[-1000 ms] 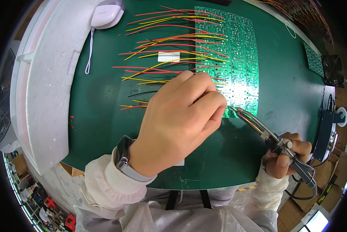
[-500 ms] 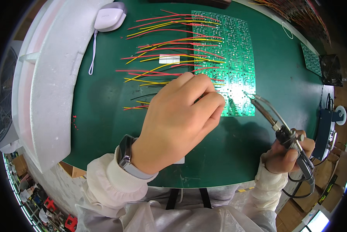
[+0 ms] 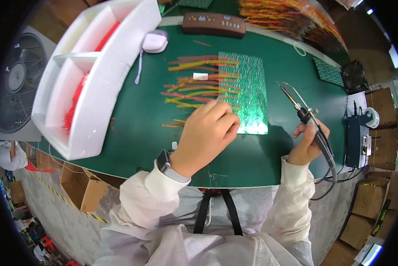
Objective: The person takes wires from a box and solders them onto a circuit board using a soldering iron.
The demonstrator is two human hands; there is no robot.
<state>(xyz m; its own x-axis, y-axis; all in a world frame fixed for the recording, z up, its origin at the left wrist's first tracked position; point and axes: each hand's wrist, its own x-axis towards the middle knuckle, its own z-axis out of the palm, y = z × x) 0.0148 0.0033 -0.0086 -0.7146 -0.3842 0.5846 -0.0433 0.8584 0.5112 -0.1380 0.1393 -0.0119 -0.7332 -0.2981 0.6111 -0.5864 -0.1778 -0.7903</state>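
Note:
A green sheet of circuit boards (image 3: 254,88) lies on the table in front of me. Red and yellow wires (image 3: 183,97) run leftward from it in rows, their right ends over the board. My left hand (image 3: 210,135) rests at the board's lower left, fingers bent and pressed together; whatever is between the fingertips is hidden. In my right hand (image 3: 309,144) is a soldering iron (image 3: 325,153) with a thin metal feed tube beside its tip. The tip points up and left, to the right of the board and apart from it.
A white foam tray (image 3: 97,97) with red pieces stands at left, a pale lilac case (image 3: 155,42) beside it. At the back are a brown box (image 3: 213,24) and bundled orange wires (image 3: 287,17). A small black fan (image 3: 355,77) and a blue unit (image 3: 357,142) stand at right.
The view has shifted, showing more of the tray and table back. The soldering iron's tip has moved away from the board's right edge. My left hand stays by the board's lower left.

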